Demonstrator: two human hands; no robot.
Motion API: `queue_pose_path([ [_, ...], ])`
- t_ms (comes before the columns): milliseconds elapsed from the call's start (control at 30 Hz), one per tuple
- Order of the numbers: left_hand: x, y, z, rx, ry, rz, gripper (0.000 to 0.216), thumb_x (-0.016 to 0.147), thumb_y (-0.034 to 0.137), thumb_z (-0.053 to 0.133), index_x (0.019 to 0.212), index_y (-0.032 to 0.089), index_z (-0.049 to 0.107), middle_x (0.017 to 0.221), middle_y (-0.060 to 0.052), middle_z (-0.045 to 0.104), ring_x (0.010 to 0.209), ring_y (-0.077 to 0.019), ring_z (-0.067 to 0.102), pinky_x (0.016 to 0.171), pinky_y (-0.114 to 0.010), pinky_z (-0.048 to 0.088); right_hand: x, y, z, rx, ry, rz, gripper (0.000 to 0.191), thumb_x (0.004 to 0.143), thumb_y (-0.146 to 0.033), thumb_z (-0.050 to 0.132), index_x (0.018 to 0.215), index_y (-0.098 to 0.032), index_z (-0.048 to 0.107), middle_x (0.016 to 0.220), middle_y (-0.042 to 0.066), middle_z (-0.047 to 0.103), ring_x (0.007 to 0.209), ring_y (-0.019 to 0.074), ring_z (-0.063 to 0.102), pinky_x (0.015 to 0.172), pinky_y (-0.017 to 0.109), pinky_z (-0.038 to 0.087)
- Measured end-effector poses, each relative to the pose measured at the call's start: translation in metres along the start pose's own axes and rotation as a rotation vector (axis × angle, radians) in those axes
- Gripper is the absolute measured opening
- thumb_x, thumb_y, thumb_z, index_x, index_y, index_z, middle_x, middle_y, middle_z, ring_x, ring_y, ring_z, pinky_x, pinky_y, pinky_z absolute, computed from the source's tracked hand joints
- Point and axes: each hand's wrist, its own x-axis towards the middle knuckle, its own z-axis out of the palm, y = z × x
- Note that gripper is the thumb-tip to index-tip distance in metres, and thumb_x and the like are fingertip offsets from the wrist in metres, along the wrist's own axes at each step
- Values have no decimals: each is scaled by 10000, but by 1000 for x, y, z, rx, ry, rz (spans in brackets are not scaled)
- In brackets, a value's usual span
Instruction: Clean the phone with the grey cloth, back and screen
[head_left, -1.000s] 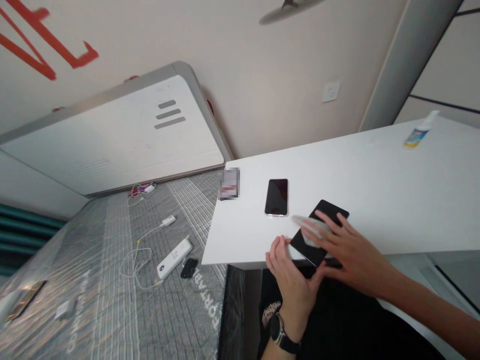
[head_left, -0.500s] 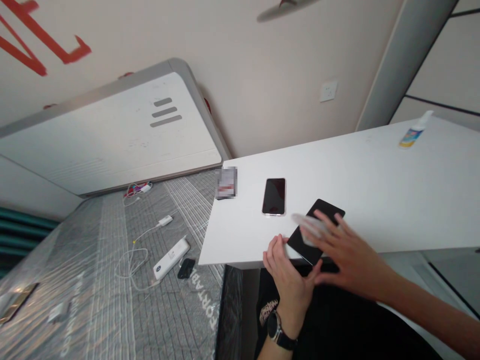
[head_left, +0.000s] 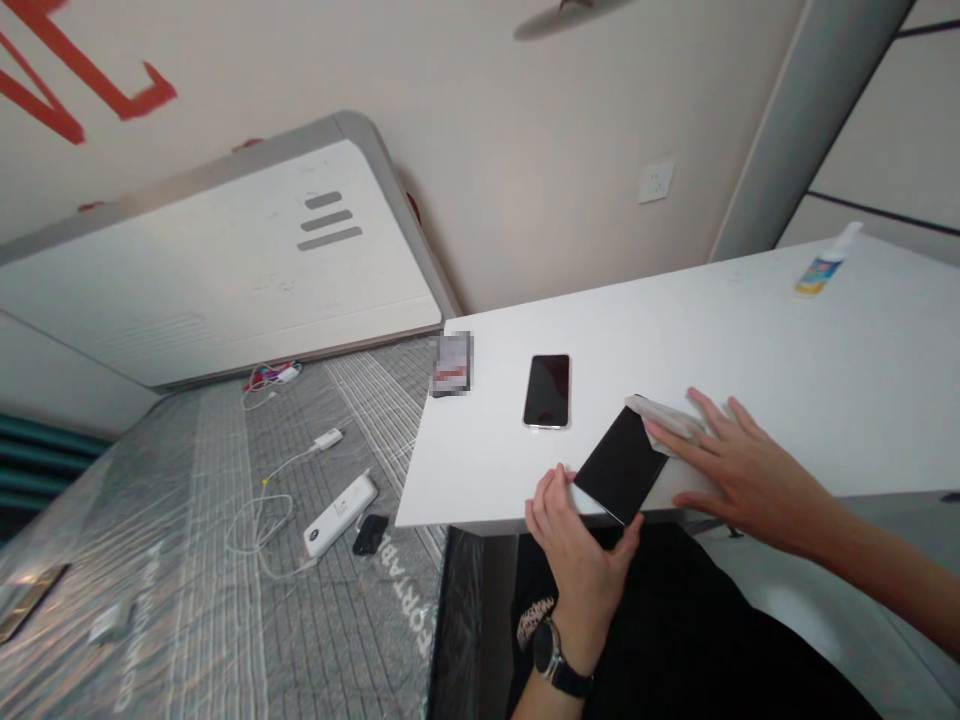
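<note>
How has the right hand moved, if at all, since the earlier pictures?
Yes: the right hand has shifted rightward in view, away from the phone lying on the table and toward the spray bottle.

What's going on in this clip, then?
A person's left hand holds the lower end of a flat black-screened smartphone at the edge of a white table, while the right hand rests on a white cloth at its far end. A second black-screened smartphone with a pale frame lies on the table nearby, and a small white spray bottle with a blue-and-yellow label stands farther along.
</note>
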Motion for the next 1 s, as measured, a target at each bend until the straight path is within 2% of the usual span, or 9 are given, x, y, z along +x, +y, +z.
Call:
queue_pose_path([
  [100,0,0,-1,7,-15,12,847,964,566,680,1571,69,361,1430,-242,623,1361,-381,571,1163,-579,390,1,-5,0,50,-80,-129,1080,928,-904,463,1725,-209,244,1723,106,403,1604,452,293,1164,697,425],
  [167,0,-1,-1,14,-16,14,853,947,546,699,1567,63,365,1437,-246,616,1369,-382,563,1167,-575,384,5,-5,2,67,-104,-191,1036,951,-896,416,1725,-231,236,1743,71,367,1595,420,328,1164,680,437],
  [233,0,-1,-2,29,-14,19,867,939,531,717,1569,55,359,1440,-247,614,1375,-382,553,1172,-572,371,10,-3,4,17,-32,-80,849,1048,-754,410,1727,-283,218,1706,65,436,1578,461,342,1134,761,405],
  [300,0,-1,-2,38,-23,28,863,944,513,719,1577,57,351,1438,-240,617,1378,-375,547,1180,-570,352,14,-3,6,-25,44,45,793,1078,-679,421,1730,-282,205,1664,96,491,1577,514,309,1099,837,368],
  [433,2,-1,-4,33,-53,23,832,938,465,712,1587,84,358,1436,-221,617,1385,-371,545,1180,-568,342,16,-15,5,45,-80,-138,1066,937,-918,407,1720,-211,251,1739,85,359,1604,439,305,1139,716,454],
  [600,7,4,-14,40,-136,6,789,946,391,716,1612,157,364,1463,-194,588,1424,-376,520,1194,-601,348,11,7,13,-86,22,76,848,1049,-748,429,1709,-235,292,1664,82,489,1548,491,387,1075,778,485],
  [700,12,9,-24,27,-197,-23,715,965,303,664,1605,181,370,1534,-200,518,1496,-374,453,1229,-638,327,7,17,17,-62,-5,88,920,1024,-790,438,1720,-217,250,1701,98,426,1553,455,404,1088,729,523],
  [867,23,6,-34,54,-232,-27,702,965,274,652,1590,138,362,1570,-223,472,1496,-368,446,1243,-638,354,4,9,17,-60,-8,88,904,1029,-780,442,1719,-229,249,1723,88,382,1520,412,475,1069,673,574],
  [1000,32,-2,-34,76,-222,2,690,962,391,729,1530,146,422,1510,-214,529,1434,-384,499,1209,-648,393,4,6,20,-100,14,81,895,1022,-787,449,1705,-227,303,1725,79,379,1514,407,485,1077,657,577],
])
